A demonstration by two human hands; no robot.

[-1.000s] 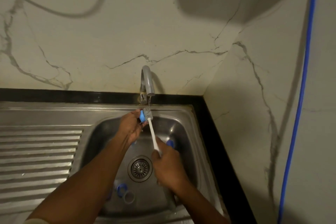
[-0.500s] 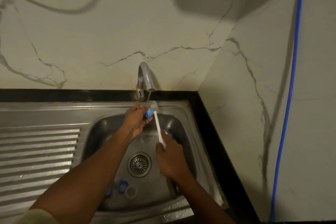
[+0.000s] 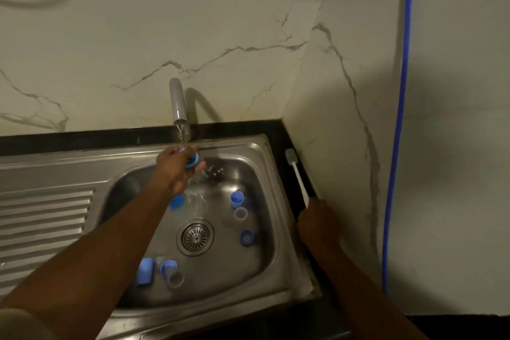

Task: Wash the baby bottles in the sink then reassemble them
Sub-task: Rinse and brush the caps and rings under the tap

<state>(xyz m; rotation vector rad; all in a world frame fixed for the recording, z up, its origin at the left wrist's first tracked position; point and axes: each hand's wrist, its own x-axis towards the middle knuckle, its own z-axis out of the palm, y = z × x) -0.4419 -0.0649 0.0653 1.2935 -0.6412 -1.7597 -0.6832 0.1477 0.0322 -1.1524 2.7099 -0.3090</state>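
Left hand (image 3: 176, 171) rinsing a blue bottle ring (image 3: 192, 160) under the tap (image 3: 178, 102); right hand (image 3: 317, 221) holding the bottle brush (image 3: 299, 182) off to the side.
The left hand's fingers are curling round the ring, keeping it in the running stream above the back of the sink (image 3: 234, 146). The right hand is clasping the end of the brush's white handle, and the brush is lying along the black surface (image 3: 276, 130) just beside the sink's right rim, bristles toward the wall. Other bottle parts are lying in the basin: a blue cap (image 3: 237, 199), a clear teat (image 3: 240, 213) and a second blue ring (image 3: 246, 237) right of the drain (image 3: 195, 236), with more blue pieces (image 3: 145, 270) at the front left.
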